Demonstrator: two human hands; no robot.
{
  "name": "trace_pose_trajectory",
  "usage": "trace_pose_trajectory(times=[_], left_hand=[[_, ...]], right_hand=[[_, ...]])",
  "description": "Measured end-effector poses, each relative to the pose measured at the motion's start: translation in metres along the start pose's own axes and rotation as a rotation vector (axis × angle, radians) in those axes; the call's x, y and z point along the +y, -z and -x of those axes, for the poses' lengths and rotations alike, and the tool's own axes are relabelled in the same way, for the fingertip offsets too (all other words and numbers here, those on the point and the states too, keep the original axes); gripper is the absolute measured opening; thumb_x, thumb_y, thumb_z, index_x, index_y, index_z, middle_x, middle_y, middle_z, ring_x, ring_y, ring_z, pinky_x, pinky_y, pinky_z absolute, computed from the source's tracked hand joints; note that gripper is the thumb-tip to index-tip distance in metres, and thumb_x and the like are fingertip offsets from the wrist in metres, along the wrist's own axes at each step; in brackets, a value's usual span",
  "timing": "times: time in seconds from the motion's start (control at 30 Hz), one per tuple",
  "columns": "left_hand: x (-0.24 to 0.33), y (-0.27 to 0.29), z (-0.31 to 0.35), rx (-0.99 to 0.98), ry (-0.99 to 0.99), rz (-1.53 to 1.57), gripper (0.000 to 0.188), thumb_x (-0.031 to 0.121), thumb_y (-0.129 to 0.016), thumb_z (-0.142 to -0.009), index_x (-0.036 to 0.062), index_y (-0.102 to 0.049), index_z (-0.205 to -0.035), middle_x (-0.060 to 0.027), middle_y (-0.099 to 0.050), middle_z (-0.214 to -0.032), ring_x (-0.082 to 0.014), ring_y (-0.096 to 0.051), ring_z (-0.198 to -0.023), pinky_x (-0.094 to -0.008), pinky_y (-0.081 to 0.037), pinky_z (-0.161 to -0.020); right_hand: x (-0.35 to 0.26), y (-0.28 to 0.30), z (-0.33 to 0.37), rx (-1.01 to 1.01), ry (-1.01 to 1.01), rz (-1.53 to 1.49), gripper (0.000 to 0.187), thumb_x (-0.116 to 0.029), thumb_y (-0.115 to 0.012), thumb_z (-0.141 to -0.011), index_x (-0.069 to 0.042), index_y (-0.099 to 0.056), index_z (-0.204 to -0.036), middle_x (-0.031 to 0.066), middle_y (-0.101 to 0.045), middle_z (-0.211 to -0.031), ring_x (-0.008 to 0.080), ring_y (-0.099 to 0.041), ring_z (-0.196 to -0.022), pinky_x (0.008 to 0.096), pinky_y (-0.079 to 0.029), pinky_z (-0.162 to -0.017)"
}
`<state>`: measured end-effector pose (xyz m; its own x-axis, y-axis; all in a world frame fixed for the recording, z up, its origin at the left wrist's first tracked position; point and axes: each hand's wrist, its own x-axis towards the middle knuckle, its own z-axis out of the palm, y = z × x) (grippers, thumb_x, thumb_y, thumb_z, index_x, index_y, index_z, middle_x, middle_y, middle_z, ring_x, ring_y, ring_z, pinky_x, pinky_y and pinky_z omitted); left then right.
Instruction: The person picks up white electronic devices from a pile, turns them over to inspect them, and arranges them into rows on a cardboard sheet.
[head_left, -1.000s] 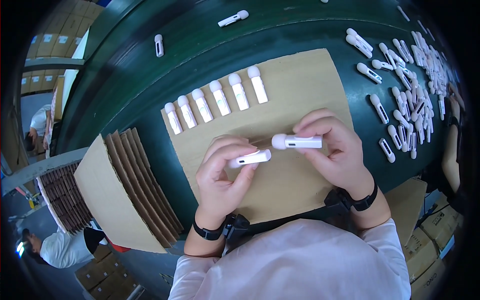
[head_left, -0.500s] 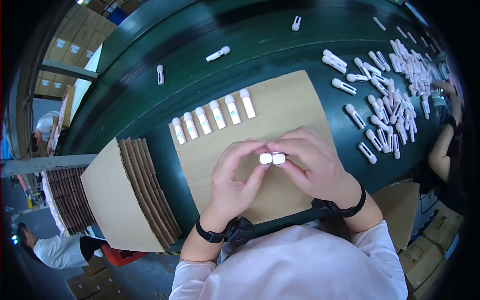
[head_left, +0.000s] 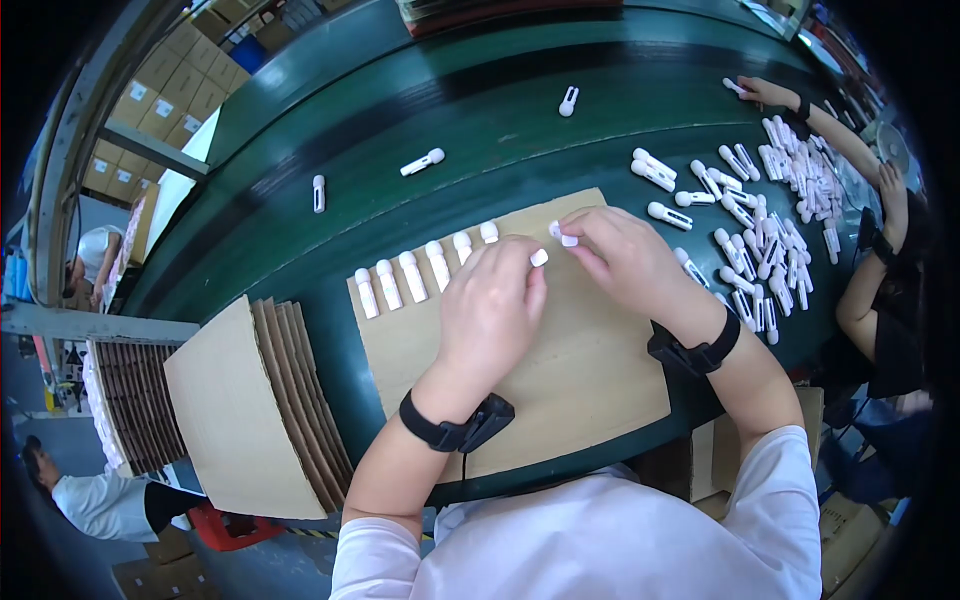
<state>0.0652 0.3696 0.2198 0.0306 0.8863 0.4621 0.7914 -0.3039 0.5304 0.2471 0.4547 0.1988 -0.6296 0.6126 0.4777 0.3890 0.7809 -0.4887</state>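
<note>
Over a flat cardboard sheet (head_left: 580, 380), my left hand (head_left: 492, 305) pinches a small white wand, whose squared end (head_left: 539, 257) pokes out past the fingers; the rest is hidden. My right hand (head_left: 628, 262) grips another white wand (head_left: 562, 233) between thumb and fingers, near the sheet's far edge. The two wands are apart. Several like wands with rounded heads (head_left: 412, 276) lie side by side in a slanting row along the sheet's far left edge, heads pointing away. My left hand covers part of that row's right end.
A heap of wands (head_left: 765, 240) covers the green bench (head_left: 500, 165) to the right; a few lie singly further off. Folded cardboard (head_left: 230, 410) stands at left beside a box of dividers (head_left: 140, 405). At far right a co-worker's hand (head_left: 768, 93) holds a wand.
My hands have moved forward and apart; the two wands held side by side are now separated, one in each hand. A co-worker's arm has reached in at far right. The view has shifted.
</note>
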Motion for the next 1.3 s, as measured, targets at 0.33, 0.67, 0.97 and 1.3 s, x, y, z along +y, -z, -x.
trace_pose_trajectory(times=[0.33,0.67,0.97,1.3], left_hand=[[-0.027,-0.034,0.010,-0.114,-0.223,-0.277,0.021,0.006,-0.061,-0.072,0.0034,-0.064,-0.092,-0.0102,-0.063,-0.104,-0.0257,-0.060,-0.098,-0.0367,-0.050,-0.079],[-0.037,-0.044,0.003,-0.017,-0.151,-0.258,0.020,0.005,-0.061,-0.073,0.0043,-0.064,-0.093,-0.0112,-0.061,-0.107,-0.0279,-0.056,-0.104,-0.0407,-0.043,-0.090],[-0.028,-0.031,0.000,0.045,-0.032,-0.126,0.019,0.009,-0.070,-0.074,0.0041,-0.064,-0.091,-0.0110,-0.060,-0.106,-0.0300,-0.055,-0.104,-0.0421,-0.043,-0.089],[-0.089,0.043,-0.059,0.119,0.185,-0.035,0.023,0.019,-0.072,-0.081,0.0011,-0.068,-0.095,-0.0168,-0.065,-0.095,-0.0325,-0.062,-0.093,-0.0386,-0.050,-0.083]], right_hand=[[0.005,-0.012,0.009,-0.248,0.099,0.140,0.016,-0.006,-0.069,-0.079,-0.005,-0.062,-0.093,0.0088,-0.062,-0.109,0.0286,-0.061,-0.099,0.0368,-0.051,-0.084],[0.016,-0.016,-0.006,-0.279,0.084,0.155,0.015,-0.006,-0.069,-0.079,-0.007,-0.062,-0.092,0.0069,-0.061,-0.110,0.0273,-0.062,-0.098,0.0356,-0.053,-0.080],[0.015,-0.013,-0.009,-0.198,0.048,0.059,0.020,-0.004,-0.070,-0.079,-0.005,-0.062,-0.097,0.0083,-0.060,-0.112,0.0272,-0.064,-0.094,0.0345,-0.053,-0.076],[-0.074,0.000,0.027,-0.575,-0.306,-0.693,0.020,-0.010,-0.069,-0.087,-0.004,-0.061,-0.104,0.0092,-0.062,-0.098,0.0174,-0.062,-0.078,0.0290,-0.052,-0.069]])
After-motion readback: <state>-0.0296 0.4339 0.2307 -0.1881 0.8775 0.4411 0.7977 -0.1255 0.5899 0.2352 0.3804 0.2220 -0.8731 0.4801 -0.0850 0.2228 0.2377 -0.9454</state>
